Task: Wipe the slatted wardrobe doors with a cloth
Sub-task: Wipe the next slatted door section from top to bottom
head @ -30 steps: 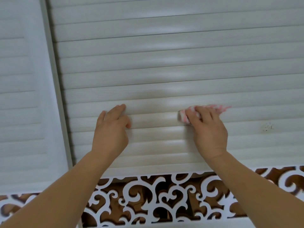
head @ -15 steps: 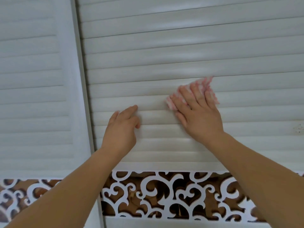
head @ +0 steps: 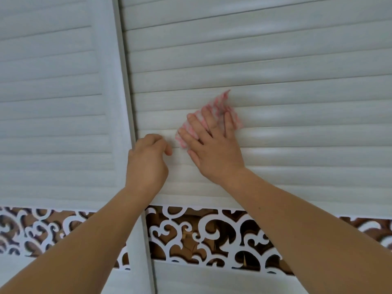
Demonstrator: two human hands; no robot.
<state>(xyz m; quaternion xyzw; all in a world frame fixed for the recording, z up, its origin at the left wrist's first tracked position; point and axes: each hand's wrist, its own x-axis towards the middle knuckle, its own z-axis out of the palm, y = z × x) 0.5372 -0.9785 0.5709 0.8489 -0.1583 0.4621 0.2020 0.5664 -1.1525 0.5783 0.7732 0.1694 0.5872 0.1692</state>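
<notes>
My right hand point(head: 214, 145) presses the cloth point(head: 220, 107) flat-fingered on the door point(head: 297, 81); my left hand point(head: 147, 160), loosely curled, holds nothing beside it. Risk: the cloth bunches and skips the grooves between slats.

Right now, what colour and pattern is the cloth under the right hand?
The cloth is white with pink-red stripes or checks, slightly blurred; the head view shows it.

1. Wardrobe doors: 2. Left door point(head: 53, 102) fills the left of the frame, right door point(head: 275, 60) the centre and right.
2. Hands: 2. Left hand point(head: 146, 164) at centre, right hand point(head: 216, 149) just right of it.
3. Cloths: 1. Pink-and-white cloth point(head: 220, 107), centre frame, under the right hand's fingers.
4. Scrollwork cut-out bands: 2. Left band point(head: 42, 230) lower left, right band point(head: 201, 234) lower centre.
5. Slats: cut off by the frame edges, total count not possible.
</notes>
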